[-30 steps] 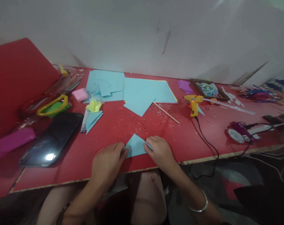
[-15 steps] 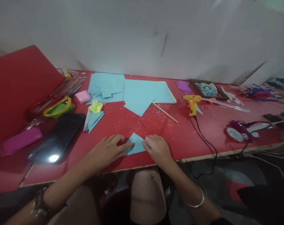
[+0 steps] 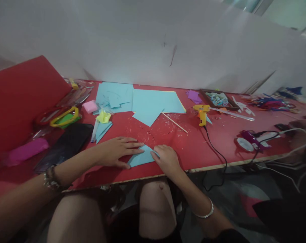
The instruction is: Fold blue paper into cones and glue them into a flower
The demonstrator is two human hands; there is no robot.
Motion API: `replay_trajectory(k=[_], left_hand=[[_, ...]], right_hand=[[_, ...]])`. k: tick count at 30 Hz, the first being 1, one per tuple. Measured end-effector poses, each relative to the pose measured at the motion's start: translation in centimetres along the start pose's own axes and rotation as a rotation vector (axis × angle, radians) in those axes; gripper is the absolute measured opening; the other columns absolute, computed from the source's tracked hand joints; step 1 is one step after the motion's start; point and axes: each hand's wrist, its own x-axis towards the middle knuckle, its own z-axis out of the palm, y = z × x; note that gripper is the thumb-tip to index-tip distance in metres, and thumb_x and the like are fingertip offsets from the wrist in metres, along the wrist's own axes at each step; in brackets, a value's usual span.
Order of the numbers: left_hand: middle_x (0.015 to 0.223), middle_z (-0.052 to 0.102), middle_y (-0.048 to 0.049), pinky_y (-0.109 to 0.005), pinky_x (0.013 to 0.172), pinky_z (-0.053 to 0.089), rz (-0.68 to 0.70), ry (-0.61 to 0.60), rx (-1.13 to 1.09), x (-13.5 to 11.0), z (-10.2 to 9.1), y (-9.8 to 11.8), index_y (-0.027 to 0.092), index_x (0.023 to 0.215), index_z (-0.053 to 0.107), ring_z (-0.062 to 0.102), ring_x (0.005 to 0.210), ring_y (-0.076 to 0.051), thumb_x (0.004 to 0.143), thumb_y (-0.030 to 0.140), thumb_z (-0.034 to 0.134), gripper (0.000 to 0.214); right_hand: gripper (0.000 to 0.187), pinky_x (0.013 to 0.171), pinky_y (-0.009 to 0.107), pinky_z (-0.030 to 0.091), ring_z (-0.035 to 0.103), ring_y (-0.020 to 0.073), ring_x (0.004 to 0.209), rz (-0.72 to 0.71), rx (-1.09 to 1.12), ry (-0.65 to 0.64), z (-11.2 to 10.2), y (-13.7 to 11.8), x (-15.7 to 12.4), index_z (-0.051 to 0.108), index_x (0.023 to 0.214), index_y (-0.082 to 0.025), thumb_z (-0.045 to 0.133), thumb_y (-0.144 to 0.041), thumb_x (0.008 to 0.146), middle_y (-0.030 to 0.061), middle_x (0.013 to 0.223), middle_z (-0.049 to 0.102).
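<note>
A small piece of light-blue paper (image 3: 142,157), apparently folded to a point at the top, lies flat near the table's front edge. On its left side rests my left hand (image 3: 116,151), fingers stretched out and spread, fingertips on the paper. My right hand (image 3: 167,158) is at the right corner with its fingers curled, the thumb on the paper and the corner between thumb and fingers. Beyond them lie a loose blue paper square (image 3: 149,117), larger blue sheets (image 3: 158,99) and a thin wooden stick (image 3: 175,122).
A yellow glue gun (image 3: 202,114) with a black cord stands at the right, near a purple corded device (image 3: 256,140). A dark phone (image 3: 67,145) and a magenta packet (image 3: 28,152) lie at the left. A brown tray (image 3: 218,99) of small pieces sits near the wall.
My left hand has shifted along the paper's left edge, its fingers now straighter and more spread. My right hand stays at the right corner. The view has moved slightly.
</note>
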Motion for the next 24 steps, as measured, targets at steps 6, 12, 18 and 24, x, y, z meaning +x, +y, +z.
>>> replay_trajectory(k=[6, 12, 18, 24], left_hand=[[0.135, 0.043, -0.0009, -0.035, 0.103, 0.025, 0.013, -0.013, -0.089, 0.5, -0.7, -0.9, 0.035, 0.125, 0.043, 0.035, 0.125, -0.02, 0.062, 0.043, 0.066, 0.068], [0.136, 0.042, -0.0032, -0.038, 0.103, 0.022, -0.015, -0.032, -0.077, 0.6, -0.6, -1.1, 0.032, 0.127, 0.042, 0.034, 0.125, -0.023, 0.063, 0.044, 0.064, 0.069], [0.135, 0.042, -0.0044, -0.042, 0.103, 0.022, -0.043, -0.075, -0.086, 0.7, -1.2, -0.7, 0.031, 0.127, 0.042, 0.032, 0.126, -0.025, 0.06, 0.046, 0.066, 0.073], [0.137, 0.04, -0.0047, -0.043, 0.104, 0.021, -0.028, -0.091, -0.077, 0.7, -1.3, -0.7, 0.031, 0.128, 0.039, 0.03, 0.127, -0.024, 0.061, 0.044, 0.066, 0.073]], right_hand=[[0.024, 0.08, 0.034, 0.034, 0.047, 0.0211, 0.094, -0.118, -0.016, 0.232, -0.6, -2.0, -1.3, 0.055, 0.104, -0.02, 0.041, -0.019, 0.086, 0.0108, 0.103, 0.055], [0.029, 0.095, 0.038, 0.029, 0.043, 0.0191, 0.104, -0.458, 0.111, 0.182, 0.7, -4.3, -3.3, 0.052, 0.113, -0.027, 0.042, -0.027, 0.085, 0.006, 0.115, 0.052], [0.033, 0.099, 0.041, 0.025, 0.043, 0.0185, 0.107, -0.416, 0.123, 0.193, 1.3, -4.1, -3.7, 0.049, 0.118, -0.026, 0.038, -0.033, 0.087, 0.0054, 0.116, 0.053], [0.027, 0.099, 0.039, 0.026, 0.044, 0.0176, 0.107, -0.367, 0.132, 0.251, 0.9, -2.5, -3.9, 0.057, 0.108, -0.026, 0.042, -0.031, 0.086, 0.0046, 0.113, 0.055]])
